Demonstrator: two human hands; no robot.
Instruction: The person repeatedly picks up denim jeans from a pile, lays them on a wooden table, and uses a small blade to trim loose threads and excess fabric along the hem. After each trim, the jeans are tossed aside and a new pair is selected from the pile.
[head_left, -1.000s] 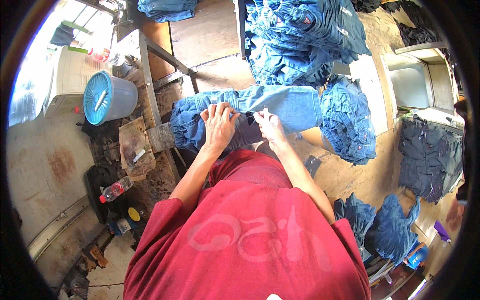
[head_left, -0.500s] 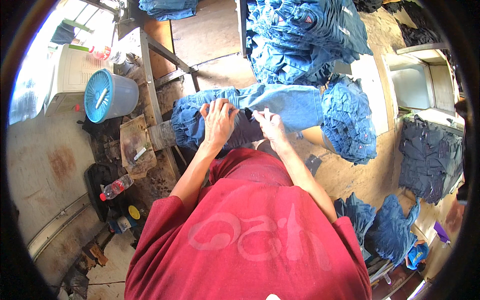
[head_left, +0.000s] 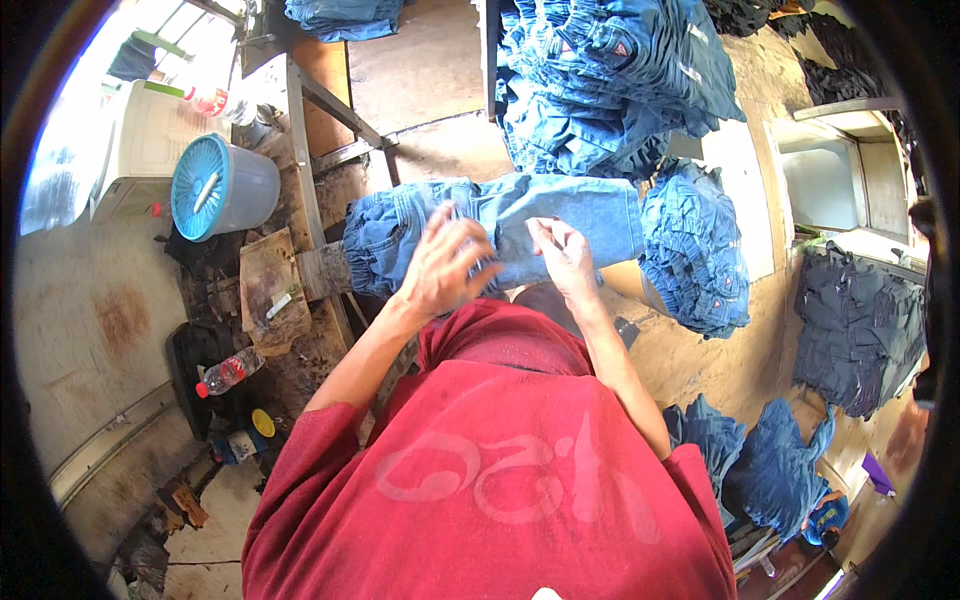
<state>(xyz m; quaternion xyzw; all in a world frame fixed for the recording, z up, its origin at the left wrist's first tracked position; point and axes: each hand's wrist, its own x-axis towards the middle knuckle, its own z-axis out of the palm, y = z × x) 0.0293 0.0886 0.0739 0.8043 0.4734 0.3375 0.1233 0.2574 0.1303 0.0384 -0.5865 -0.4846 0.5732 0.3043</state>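
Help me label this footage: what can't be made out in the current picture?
All in the head view:
Left grip: exact finger placement, lost to motion blur.
Right grip: whether it pinches anything; too small to tell.
Denim garment: patch covered by the left grip.
Denim stack: far end, cut off by upper edge.
Bucket: contents, hidden by its lid and wall.

Red shirt [head_left: 490, 410], pale looping print [head_left: 520, 480], short sleeves [head_left: 325, 440]

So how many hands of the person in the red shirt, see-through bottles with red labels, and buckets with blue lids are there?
Hands: 2 (left hand, right hand)
Bottles: 2 (lower bottle, upper bottle)
Buckets: 1 (blue-lidded bucket)
Total: 5
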